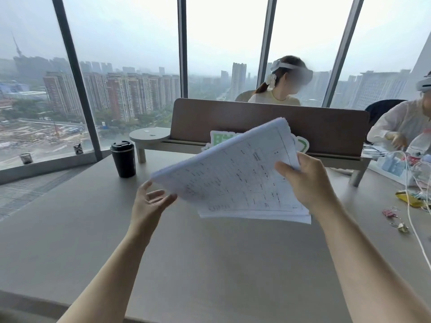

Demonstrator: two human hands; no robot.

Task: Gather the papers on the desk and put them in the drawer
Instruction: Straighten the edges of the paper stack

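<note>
Above the bench's [70, 229] middle, papers [233, 180] were held up.
The right hand's [305, 180] grip pinched their right edge; the left hand [149, 206] was spread beneath their left corner.

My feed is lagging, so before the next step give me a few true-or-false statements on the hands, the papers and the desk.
1. The right hand grips the stack of white printed papers at its right edge. True.
2. The left hand also clamps the papers. False: it is open, its fingers at the stack's lower left corner.
3. The papers lie flat on the grey desk. False: they are lifted and tilted.
4. A black lidded travel cup stands left of the papers. True.
5. An open drawer is visible. False: none is in view.
</note>
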